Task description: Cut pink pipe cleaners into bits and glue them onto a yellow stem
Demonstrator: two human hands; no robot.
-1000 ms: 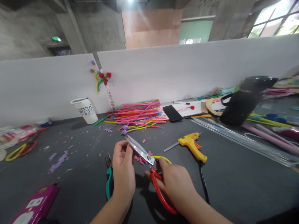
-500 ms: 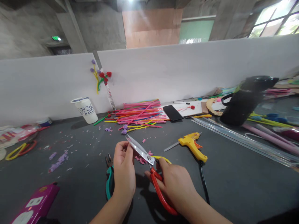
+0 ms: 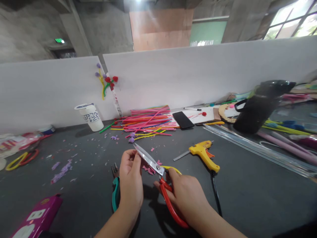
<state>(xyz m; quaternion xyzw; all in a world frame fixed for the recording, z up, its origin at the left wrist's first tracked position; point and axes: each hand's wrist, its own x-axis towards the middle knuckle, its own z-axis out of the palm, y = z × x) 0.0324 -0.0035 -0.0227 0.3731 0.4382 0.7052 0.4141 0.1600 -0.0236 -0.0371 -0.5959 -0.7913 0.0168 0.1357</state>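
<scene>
Over the middle of the bench (image 3: pixel 250 195), we hold the red-handled scissors (image 3: pixel 148 159) in our right hand (image 3: pixel 187 195), fingers wrapped around the grips, apparently for firm control of the blades. Our left hand (image 3: pixel 131 186) curls thumb and fingers close together near the tip, likely to steady something small there (we cannot tell what, if anything, it pinches). Pink scraps (image 3: pixel 149 170) lie beneath the blades, a natural spot for cuttings. Teal pliers (image 3: pixel 115 195) rest just beside our left wrist, and the yellow glue gun (image 3: pixel 204 156) lies beyond our right hand, both seemingly parked within reach.
</scene>
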